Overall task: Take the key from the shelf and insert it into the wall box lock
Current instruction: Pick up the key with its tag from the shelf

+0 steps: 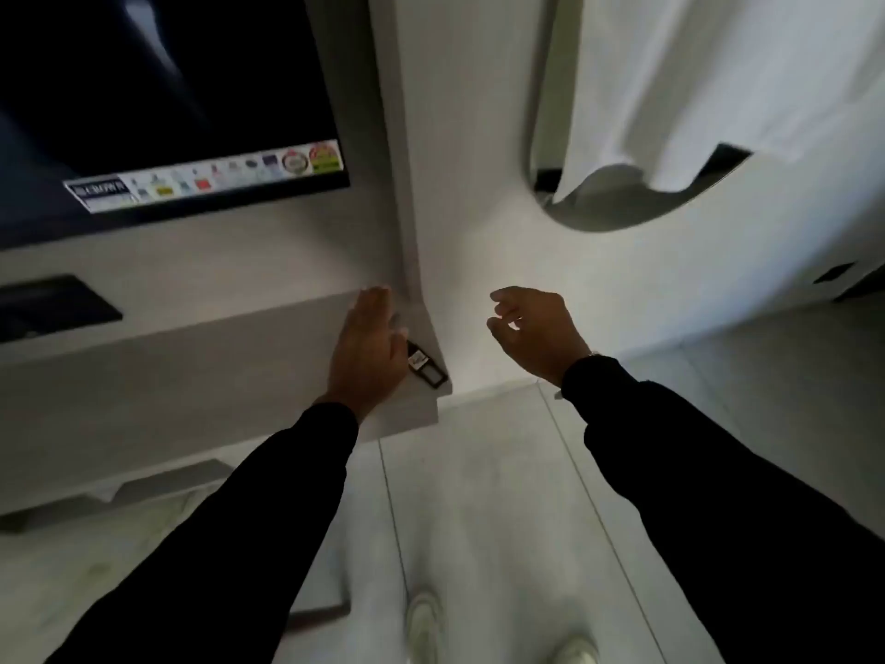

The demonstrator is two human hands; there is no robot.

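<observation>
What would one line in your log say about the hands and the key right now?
left hand: open, over shelf, beside key | right hand: empty, loosely curled | key: on shelf corner, not picked up

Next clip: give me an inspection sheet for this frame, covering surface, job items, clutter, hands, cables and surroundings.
Surface: white shelf under a wall-mounted dark screen.
Job items: small dark key tag lying near the shelf's right corner; the key itself is blurred; wall box lock not identifiable.
Clutter: dark flat object at the shelf's left.
Hands: left hand open, flat over the shelf beside the tag, not holding it; right hand loosely curled, empty, off the shelf.
Cables: nothing seen.
Surroundings: white cloth hanging upper right; pale tiled floor; light shoes below.
</observation>
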